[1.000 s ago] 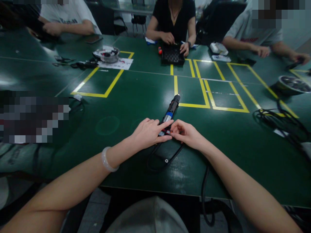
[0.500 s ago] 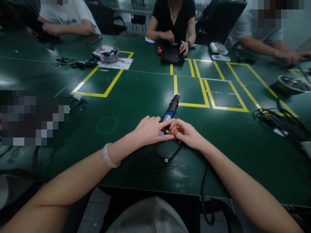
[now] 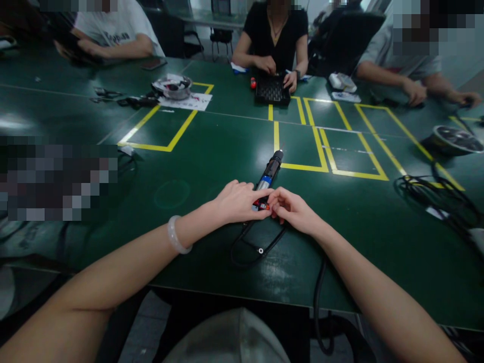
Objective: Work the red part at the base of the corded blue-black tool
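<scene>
An electric screwdriver (image 3: 266, 179), black with a blue band and a silver section, lies slantwise on the green table, tip pointing away. My left hand (image 3: 238, 202) is closed over its rear part, with thumb and index finger reaching toward the right. Between those two fingers shows a small red and orange part (image 3: 261, 205). Fingers curled in a pinch, my right hand (image 3: 293, 209) meets the left fingertips beside that part; what it grips is hidden. A thin black cable (image 3: 242, 263) loops on the table just below both hands.
Yellow tape (image 3: 302, 167) marks rectangles on the table. Coiled black cables (image 3: 419, 189) and a round metal bowl (image 3: 457, 138) are on the right. Another bowl (image 3: 174, 88) stands far left on paper. Across the table, a person's hands work at a black tray (image 3: 273, 92); other people sit alongside.
The whole view has shifted slightly, with the far table lower and more to the right. My hands keep almost the same pose at the screwdriver. The far-right person's hands have moved.
</scene>
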The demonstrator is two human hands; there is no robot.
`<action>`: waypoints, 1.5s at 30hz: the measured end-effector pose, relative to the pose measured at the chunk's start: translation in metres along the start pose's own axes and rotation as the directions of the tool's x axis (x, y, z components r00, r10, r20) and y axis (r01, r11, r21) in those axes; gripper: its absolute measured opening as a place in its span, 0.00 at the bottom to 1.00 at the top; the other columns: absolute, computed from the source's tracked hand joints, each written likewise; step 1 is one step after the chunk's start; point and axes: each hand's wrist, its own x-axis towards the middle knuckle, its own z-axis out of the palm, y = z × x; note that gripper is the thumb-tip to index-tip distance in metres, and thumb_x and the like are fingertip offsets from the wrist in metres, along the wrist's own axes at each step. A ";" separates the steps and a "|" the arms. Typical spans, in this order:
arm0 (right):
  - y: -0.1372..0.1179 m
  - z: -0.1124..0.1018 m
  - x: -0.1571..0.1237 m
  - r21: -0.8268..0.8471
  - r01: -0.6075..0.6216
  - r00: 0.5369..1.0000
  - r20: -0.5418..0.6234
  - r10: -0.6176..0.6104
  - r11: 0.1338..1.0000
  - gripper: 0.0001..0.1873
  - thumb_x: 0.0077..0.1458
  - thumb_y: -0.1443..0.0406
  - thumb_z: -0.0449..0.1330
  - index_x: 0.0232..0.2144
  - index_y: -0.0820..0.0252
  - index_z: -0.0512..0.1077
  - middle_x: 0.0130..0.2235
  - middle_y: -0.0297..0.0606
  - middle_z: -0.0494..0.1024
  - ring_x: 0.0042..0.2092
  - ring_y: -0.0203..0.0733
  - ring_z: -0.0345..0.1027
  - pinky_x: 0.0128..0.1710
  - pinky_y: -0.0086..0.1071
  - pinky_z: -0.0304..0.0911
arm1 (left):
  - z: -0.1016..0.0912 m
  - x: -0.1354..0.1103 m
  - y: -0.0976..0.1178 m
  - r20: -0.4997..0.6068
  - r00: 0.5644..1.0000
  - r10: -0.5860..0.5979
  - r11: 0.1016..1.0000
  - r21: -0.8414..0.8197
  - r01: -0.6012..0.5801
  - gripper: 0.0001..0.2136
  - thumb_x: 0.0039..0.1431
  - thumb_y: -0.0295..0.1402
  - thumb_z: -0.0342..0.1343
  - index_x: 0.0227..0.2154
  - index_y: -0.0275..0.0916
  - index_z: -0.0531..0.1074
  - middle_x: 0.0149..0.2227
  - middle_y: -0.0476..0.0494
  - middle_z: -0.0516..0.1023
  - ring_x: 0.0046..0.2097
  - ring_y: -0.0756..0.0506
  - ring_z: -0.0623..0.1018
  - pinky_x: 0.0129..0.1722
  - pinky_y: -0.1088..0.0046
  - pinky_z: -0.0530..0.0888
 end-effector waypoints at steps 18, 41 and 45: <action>0.010 -0.016 0.002 -0.057 0.067 0.952 -0.295 -0.081 0.996 0.06 0.61 0.62 0.55 0.38 0.58 0.66 0.32 0.34 0.73 0.32 0.35 0.68 0.28 0.29 0.65 | -0.006 -0.032 -0.082 0.112 0.951 -0.290 0.953 0.131 0.275 0.32 0.62 0.61 0.39 0.66 0.57 0.57 0.43 0.39 0.76 0.42 0.36 0.78 0.40 0.66 0.68; 0.008 -0.008 0.003 -0.115 0.037 0.978 -0.199 -0.060 0.993 0.06 0.61 0.64 0.55 0.39 0.59 0.69 0.33 0.36 0.75 0.32 0.35 0.70 0.31 0.30 0.67 | -0.017 -0.058 -0.259 0.165 0.711 -0.684 0.714 0.355 0.604 0.42 0.60 0.66 0.28 0.70 0.47 0.51 0.46 0.38 0.74 0.44 0.39 0.67 0.49 0.58 0.61; 0.007 -0.007 0.003 -0.145 0.032 0.980 -0.191 -0.059 0.989 0.06 0.61 0.64 0.55 0.38 0.60 0.70 0.33 0.36 0.75 0.32 0.36 0.70 0.31 0.30 0.66 | -0.016 -0.055 -0.257 0.168 0.713 -0.681 0.719 0.334 0.609 0.41 0.61 0.64 0.33 0.70 0.45 0.49 0.48 0.35 0.73 0.42 0.40 0.68 0.44 0.62 0.63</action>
